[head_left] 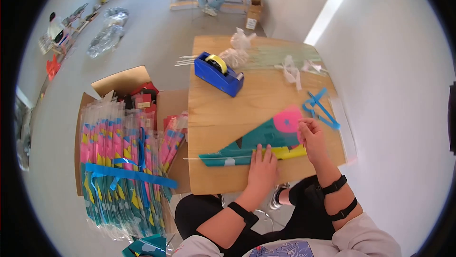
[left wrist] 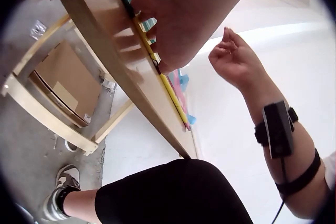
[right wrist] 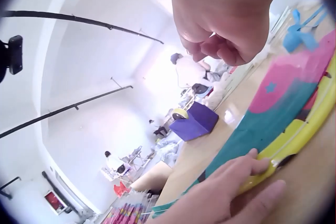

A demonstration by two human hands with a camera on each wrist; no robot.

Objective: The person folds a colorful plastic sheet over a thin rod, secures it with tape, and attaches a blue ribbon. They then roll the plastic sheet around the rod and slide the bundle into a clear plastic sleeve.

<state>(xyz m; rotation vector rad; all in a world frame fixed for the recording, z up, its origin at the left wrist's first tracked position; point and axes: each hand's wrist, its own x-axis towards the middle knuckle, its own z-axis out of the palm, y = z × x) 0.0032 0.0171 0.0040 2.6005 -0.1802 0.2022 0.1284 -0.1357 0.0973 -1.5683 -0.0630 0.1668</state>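
Observation:
A folded teal, pink and yellow printed sheet [head_left: 256,143] lies along the front of the wooden table, its pink end to the right. My left hand [head_left: 263,169] rests on its near edge with fingers extended, over the yellow strip [right wrist: 291,137]. A thin pale rod [head_left: 216,158] runs along the sheet's near side and sticks out past its left tip. My right hand [head_left: 313,140] is raised above the table by the pink end. Its thumb and fingertips come together, and nothing shows between them in the left wrist view.
A blue tape dispenser [head_left: 223,83] stands toward the table's back left. Blue ribbon [head_left: 325,112] and crumpled clear plastic [head_left: 290,72] lie on the right side. Left of the table, an open carton [head_left: 126,77] holds several bagged printed pieces [head_left: 116,155]. A wall [head_left: 394,114] borders the right.

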